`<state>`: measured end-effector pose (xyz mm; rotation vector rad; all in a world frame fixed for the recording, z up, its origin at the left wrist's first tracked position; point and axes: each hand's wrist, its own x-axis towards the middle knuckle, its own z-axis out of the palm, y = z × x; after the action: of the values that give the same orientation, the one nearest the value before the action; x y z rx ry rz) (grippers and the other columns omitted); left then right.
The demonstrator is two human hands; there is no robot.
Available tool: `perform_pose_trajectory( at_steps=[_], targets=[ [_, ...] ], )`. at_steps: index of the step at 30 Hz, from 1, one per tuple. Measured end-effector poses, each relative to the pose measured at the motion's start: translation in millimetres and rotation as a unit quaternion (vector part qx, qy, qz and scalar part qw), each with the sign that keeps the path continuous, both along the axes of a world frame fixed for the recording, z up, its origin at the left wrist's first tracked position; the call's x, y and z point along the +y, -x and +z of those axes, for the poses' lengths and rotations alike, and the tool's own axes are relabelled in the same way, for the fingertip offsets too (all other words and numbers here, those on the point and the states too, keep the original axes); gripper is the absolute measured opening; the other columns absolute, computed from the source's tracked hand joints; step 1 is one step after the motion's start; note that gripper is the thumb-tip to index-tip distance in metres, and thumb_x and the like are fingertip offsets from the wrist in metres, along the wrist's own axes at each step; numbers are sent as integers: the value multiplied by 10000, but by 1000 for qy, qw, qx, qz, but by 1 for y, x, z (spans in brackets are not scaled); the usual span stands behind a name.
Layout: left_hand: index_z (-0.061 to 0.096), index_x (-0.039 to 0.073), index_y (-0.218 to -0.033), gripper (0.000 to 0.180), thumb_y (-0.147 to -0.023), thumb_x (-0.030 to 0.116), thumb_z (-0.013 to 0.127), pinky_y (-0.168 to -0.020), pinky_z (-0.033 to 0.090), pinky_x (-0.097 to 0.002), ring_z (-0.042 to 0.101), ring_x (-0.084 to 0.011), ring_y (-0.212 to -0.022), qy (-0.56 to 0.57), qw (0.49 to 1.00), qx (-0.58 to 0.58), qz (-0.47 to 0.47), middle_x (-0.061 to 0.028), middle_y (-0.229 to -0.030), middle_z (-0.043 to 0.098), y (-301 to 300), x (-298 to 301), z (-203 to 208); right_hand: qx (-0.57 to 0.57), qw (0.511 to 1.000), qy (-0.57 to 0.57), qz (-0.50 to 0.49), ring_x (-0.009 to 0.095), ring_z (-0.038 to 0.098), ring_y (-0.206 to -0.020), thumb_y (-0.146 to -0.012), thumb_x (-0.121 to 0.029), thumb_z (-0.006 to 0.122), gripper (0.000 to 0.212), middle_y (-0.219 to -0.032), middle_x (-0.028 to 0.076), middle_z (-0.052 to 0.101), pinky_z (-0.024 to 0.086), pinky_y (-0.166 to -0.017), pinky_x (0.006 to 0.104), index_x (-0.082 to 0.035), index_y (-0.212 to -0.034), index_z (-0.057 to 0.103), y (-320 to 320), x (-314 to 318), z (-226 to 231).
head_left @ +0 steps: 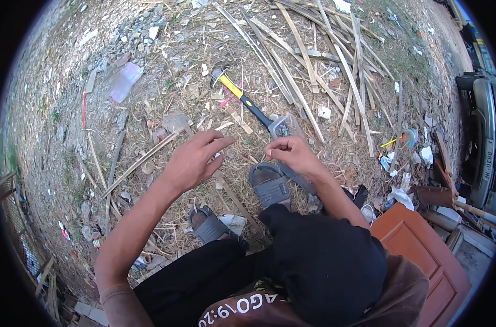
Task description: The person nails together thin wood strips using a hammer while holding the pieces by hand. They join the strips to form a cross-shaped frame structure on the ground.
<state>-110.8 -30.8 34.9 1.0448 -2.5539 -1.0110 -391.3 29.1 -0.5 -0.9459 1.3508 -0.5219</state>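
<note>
My left hand (189, 163) hovers over the littered ground with its fingers apart and nothing in them. To its right, the fingers of my right hand (296, 158) are pinched together; whatever lies between them, if anything, is too small to make out. Just beyond my right hand is a small clear plastic bag (281, 128) with grey contents I cannot identify. A hammer (240, 97) with a yellow and black handle lies beyond both hands. Its metal head points away from me, and its handle end reaches the bag.
Long wooden strips (299, 60) are heaped at the far right. A thin plastic sheet (125, 82) lies at the far left. My sandalled feet (270, 185) are below the hands. A reddish-brown panel (422, 261) stands at the near right, with a parked vehicle (483, 131) beyond it.
</note>
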Motion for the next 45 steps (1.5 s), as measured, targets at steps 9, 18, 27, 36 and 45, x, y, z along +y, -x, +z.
perform_pose_trajectory(
  at_steps=[9,18,27,36,45],
  targets=[
    [636,110,-1192,333,-862,127,671,-913,510,-422,611,-329,-1062,-38,995,-91,9,-114,-1139,603,-49,5,-26,92,992,77,-48,149,669,-699,-875,-170,693,203,-795,94,728,520,-677,313,-13,-992,747,7,25,-33],
    [650,103,-1147,263,-886,141,636,-870,530,-437,631,-342,-1028,-77,977,-191,55,-113,-1095,629,-108,0,-50,448,876,164,69,384,690,-763,-841,-206,644,169,-779,172,711,551,-702,459,-77,-876,747,52,20,-44],
    [649,88,-1148,273,-878,123,627,-872,524,-447,637,-369,-1007,-96,973,-204,39,-144,-1089,645,-112,0,-47,448,866,215,61,389,688,-732,-839,-227,671,183,-772,187,700,553,-685,473,-76,-911,745,41,13,-48],
    [654,102,-1142,255,-894,144,611,-846,535,-448,643,-356,-984,-73,975,-205,36,-134,-1077,646,-122,2,-57,469,865,176,20,383,700,-723,-825,-254,711,233,-786,217,706,558,-673,467,-50,-933,749,13,-15,-69],
    [659,112,-1149,258,-903,150,590,-868,535,-448,649,-350,-1007,-109,965,-235,38,-130,-1081,673,-120,4,-51,488,860,148,-20,375,705,-699,-802,-251,724,250,-740,221,701,559,-669,458,-41,-933,754,11,-12,-77]
  ],
)
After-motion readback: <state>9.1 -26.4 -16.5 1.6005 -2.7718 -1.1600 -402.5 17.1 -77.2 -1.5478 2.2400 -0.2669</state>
